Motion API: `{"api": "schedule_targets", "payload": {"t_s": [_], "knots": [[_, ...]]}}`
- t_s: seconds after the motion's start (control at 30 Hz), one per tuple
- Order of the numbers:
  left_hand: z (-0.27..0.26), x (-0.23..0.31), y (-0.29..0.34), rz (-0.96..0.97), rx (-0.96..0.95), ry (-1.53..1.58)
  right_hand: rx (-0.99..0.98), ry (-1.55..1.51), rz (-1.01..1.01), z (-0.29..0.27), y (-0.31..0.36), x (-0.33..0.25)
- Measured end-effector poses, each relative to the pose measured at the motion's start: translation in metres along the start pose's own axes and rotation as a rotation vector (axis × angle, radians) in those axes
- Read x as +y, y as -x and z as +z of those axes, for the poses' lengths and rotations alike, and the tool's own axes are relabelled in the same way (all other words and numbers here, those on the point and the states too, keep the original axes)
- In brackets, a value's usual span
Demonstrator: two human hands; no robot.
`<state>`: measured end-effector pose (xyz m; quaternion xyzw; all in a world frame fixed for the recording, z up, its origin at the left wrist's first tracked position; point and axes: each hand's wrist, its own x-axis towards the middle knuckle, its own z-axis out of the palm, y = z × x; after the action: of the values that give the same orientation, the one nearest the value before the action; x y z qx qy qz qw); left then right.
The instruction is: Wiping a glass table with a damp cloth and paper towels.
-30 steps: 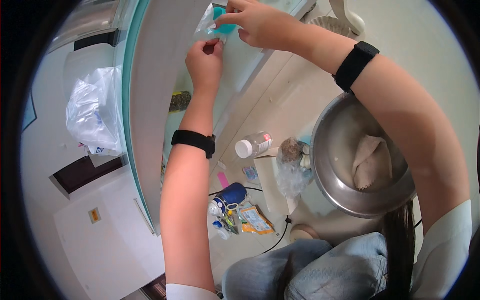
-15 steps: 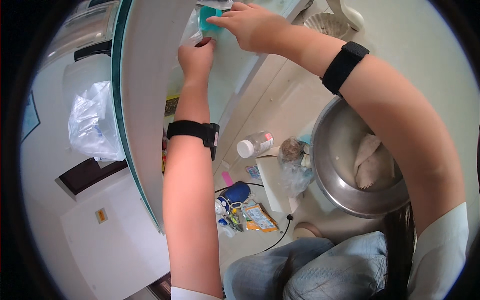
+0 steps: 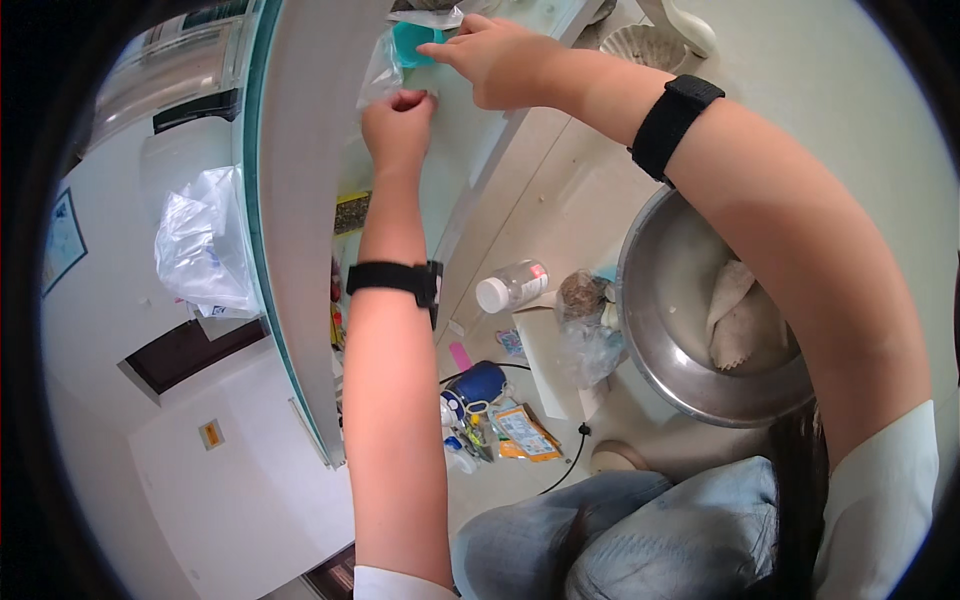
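Clear plastic bag [image 3: 385, 68] with teal item [image 3: 415, 45] inside, long axis roughly upright, above desk [image 3: 300, 200], left hand [image 3: 398, 125] pinching bag's lower edge, right hand [image 3: 495, 58] pinching top

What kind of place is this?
Probably a home room, used informally: a large steel bowl holding cloth, a white-capped clear bottle and small packets lie about the pale floor beside a glass-edged table.

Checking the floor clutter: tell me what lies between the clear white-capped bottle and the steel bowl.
In the head view, a crumpled clear plastic bag and a brownish lump lie between the bottle and the steel bowl.
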<state>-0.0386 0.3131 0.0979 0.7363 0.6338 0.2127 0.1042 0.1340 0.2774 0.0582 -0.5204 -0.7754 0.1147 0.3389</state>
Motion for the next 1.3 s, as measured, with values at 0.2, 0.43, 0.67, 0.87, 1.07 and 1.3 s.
{"api": "schedule_targets", "payload": {"t_s": [0.2,0.43,0.67,0.87,1.07,1.3], "knots": [[-0.002,0.007,-0.005,-0.053,-0.001,-0.027,-0.005,-0.114,0.034,0.001,-0.001,0.004],[0.021,-0.002,-0.029,0.042,0.195,-0.175,-0.055,-0.091,0.087,-0.001,-0.001,0.002],[0.03,-0.017,-0.042,-0.112,0.287,-0.382,-0.088,-0.087,0.078,-0.004,-0.003,0.005],[0.016,-0.051,-0.052,-0.169,0.346,-0.344,-0.043,-0.224,0.114,-0.004,-0.012,-0.008],[0.01,0.013,0.002,0.044,0.155,-0.078,-0.08,-0.187,0.097,-0.004,-0.013,0.005],[0.004,0.052,0.051,0.063,-0.171,0.087,0.219,-0.28,-0.069,0.012,-0.012,0.018]]}}
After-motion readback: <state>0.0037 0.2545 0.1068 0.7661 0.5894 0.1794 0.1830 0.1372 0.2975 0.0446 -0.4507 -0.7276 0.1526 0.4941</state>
